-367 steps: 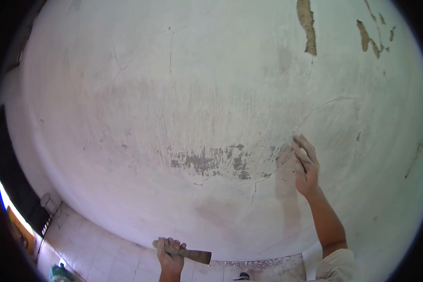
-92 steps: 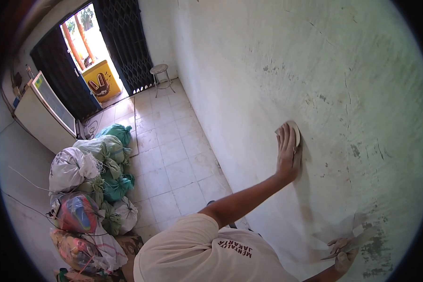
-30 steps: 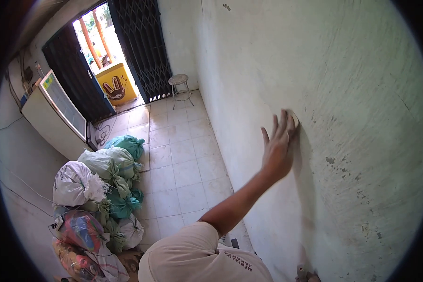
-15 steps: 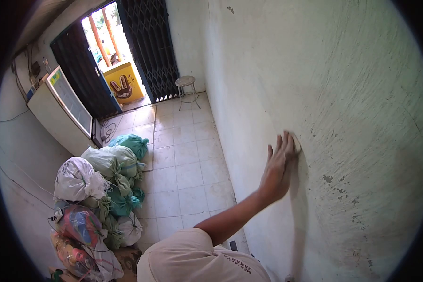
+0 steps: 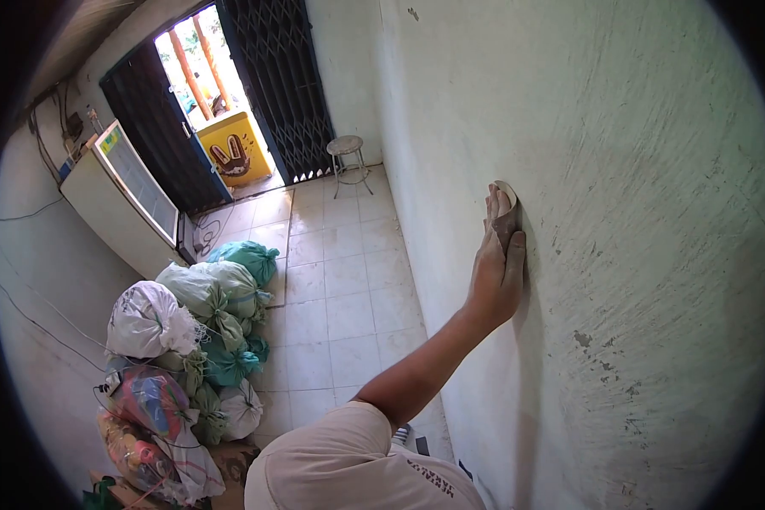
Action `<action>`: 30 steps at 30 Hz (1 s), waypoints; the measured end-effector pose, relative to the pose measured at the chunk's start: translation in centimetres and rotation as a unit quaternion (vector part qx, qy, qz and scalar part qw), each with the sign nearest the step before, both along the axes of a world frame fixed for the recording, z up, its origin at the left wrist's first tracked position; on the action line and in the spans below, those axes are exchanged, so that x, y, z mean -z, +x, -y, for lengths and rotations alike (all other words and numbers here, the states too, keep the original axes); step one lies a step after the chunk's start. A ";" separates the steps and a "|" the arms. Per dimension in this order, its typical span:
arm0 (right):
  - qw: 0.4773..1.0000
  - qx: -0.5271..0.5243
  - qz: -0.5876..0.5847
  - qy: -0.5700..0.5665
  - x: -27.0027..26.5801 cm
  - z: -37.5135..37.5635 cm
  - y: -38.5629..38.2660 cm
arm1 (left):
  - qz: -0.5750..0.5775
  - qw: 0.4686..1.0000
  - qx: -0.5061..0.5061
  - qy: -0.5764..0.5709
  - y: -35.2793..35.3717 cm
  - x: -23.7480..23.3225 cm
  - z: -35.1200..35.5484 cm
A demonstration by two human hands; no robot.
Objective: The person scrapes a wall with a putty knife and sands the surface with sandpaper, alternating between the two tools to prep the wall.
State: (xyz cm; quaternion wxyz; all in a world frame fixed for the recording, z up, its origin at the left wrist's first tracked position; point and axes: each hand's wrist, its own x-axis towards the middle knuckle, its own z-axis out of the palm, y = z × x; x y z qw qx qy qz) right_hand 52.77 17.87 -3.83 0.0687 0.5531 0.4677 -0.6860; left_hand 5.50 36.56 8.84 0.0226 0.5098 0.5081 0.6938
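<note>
My left hand (image 5: 503,255) is raised against the pale, scuffed wall (image 5: 654,212), at the end of an outstretched arm. Its fingers point up in the view and press a small, curved brown-beige sheet (image 5: 507,217) to the wall. The sheet wraps partly round the fingers, and the thumb lies over its lower edge. Part of the palm side is hidden. Dark scuffs and chipped patches (image 5: 583,339) mark the wall to the lower right of the hand. My right hand is out of view.
Tied sacks (image 5: 149,319) and filled plastic bags (image 5: 149,399) are piled at the left on the tiled floor (image 5: 340,314). Beyond stand a glass-door fridge (image 5: 115,208), a round stool (image 5: 345,146), a yellow box (image 5: 234,151) and a folding gate (image 5: 279,85).
My left hand has slid up and slightly left along the wall. The sheet under its fingers shows more clearly now, and the view has shifted a little.
</note>
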 end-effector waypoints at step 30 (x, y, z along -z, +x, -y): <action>0.999 -0.045 -0.025 -0.003 2.7 -6.4 -2.7 | 0.039 0.999 0.013 0.018 -4.6 -3.9 -2.5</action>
